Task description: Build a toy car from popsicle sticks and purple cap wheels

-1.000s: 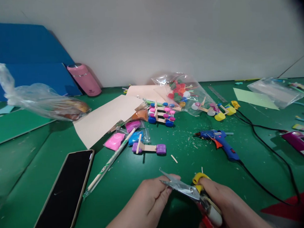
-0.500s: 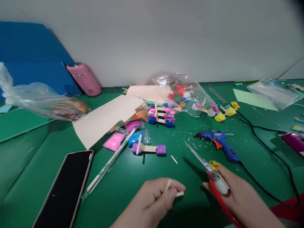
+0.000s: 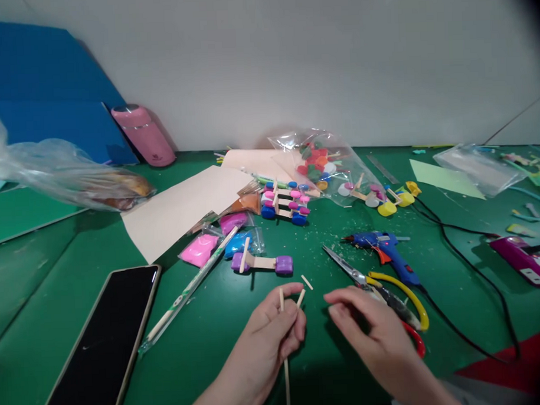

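Note:
Thin wooden sticks (image 3: 287, 379) are pinched in my left hand (image 3: 274, 332); one hangs down toward the bottom edge and a short end pokes up between the fingers. To its right, my right hand (image 3: 374, 335) is empty, with thumb and fingers apart. Scissors (image 3: 354, 274) with yellow and red handles lie on the table beside and partly behind my right hand. Beyond my left hand rests a stick piece with two purple clay blocks (image 3: 284, 265) at its ends. A small cut stick (image 3: 307, 282) lies close to my left fingertips.
A blue glue gun (image 3: 387, 248) with a black cord lies at right. A phone (image 3: 102, 344) and a wrapped stick (image 3: 188, 291) are at left. Clay packets (image 3: 199, 250), small clay-and-stick models (image 3: 285, 203) and a bag of coloured caps (image 3: 315, 162) sit farther back.
My right hand has let go of the scissors, which now lie on the table, and has moved left. My left hand has turned upward, and a longer stick now shows below it.

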`<state>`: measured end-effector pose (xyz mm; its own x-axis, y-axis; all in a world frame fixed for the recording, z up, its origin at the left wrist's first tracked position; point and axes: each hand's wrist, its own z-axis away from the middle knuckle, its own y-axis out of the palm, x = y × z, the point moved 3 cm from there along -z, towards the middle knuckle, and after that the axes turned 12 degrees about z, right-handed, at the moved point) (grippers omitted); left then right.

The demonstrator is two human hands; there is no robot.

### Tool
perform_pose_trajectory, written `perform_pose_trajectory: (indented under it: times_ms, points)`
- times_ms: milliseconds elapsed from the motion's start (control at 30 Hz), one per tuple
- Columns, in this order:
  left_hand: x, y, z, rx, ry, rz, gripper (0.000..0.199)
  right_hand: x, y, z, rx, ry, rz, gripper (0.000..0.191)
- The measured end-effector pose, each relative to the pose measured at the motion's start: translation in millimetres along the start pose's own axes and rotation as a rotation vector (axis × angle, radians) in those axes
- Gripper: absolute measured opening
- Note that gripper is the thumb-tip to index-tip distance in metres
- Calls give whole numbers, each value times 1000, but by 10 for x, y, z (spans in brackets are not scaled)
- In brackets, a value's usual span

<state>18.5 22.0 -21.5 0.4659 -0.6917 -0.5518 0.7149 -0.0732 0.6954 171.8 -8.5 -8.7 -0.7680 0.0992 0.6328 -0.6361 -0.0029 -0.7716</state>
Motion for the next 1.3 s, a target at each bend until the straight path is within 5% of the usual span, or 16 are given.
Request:
perform_pose_trajectory:
  times_ms: [133,267,433,800,967,1300]
  points:
    - [11,-2,-19,23,-2,-71,26,220,327,-168,92,33,-314,23]
    - [-14,-21,-43,41,-19,-109,22,240,351,-284,132,36,-464,20]
    - [13,-77,-83,70,-53,-92,24,212,262,-352,166,46,-480,20]
    - [-3,-200,-81,86,-24,-432,35,263,471,-331,199,108,-533,16]
    - [31,-207,-75,70,-61,-357,34,221,491,-320,93,165,-496,17]
    - [50,-238,-114,-1,-87,-149,26,163,378,-303,83,128,-363,23]
